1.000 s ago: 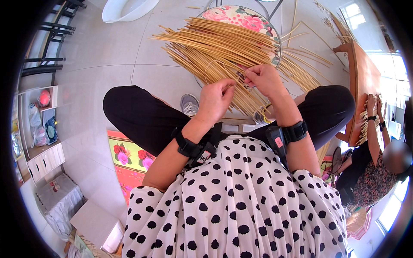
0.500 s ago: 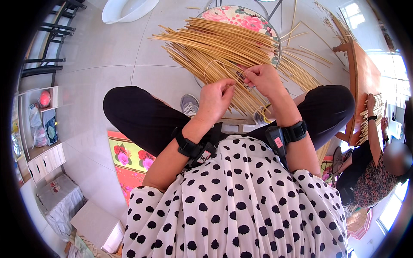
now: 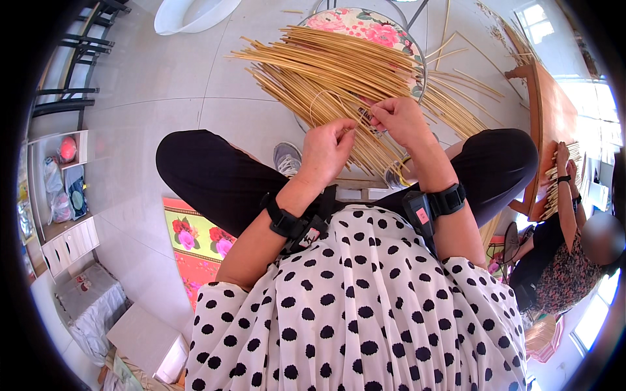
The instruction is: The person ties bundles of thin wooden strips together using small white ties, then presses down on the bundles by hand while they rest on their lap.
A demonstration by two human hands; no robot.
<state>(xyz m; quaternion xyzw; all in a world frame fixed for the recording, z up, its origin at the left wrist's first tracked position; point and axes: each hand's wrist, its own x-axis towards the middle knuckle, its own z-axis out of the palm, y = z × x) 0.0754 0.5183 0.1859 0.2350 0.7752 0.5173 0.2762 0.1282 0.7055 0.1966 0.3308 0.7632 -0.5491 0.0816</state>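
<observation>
My left hand (image 3: 328, 147) is closed in a pinch on a thin pale cord (image 3: 311, 107), which curves up from it in a loose loop. Just to its right, my right hand (image 3: 399, 121) also has thumb and fingertips pressed together. A short end of the cord seems to run between the two hands, though it is too fine to follow fully. Under and beyond them lie long thin yellow-brown sticks (image 3: 339, 58) in two crossing layers. The sticks rest across a round stool (image 3: 332, 21) with a flowered top.
Loose sticks (image 3: 466, 81) fan out over the floor to the right. Beyond them stands a brown wooden table (image 3: 553, 107), where another person (image 3: 554, 260) handles more sticks. A white basin (image 3: 195, 16) is at the far left, and a flowered mat (image 3: 189, 244) lies by my left knee.
My hands and the cord have hardly moved. At the right, the other person's lower hand has moved up close to their other hand at the sticks.
</observation>
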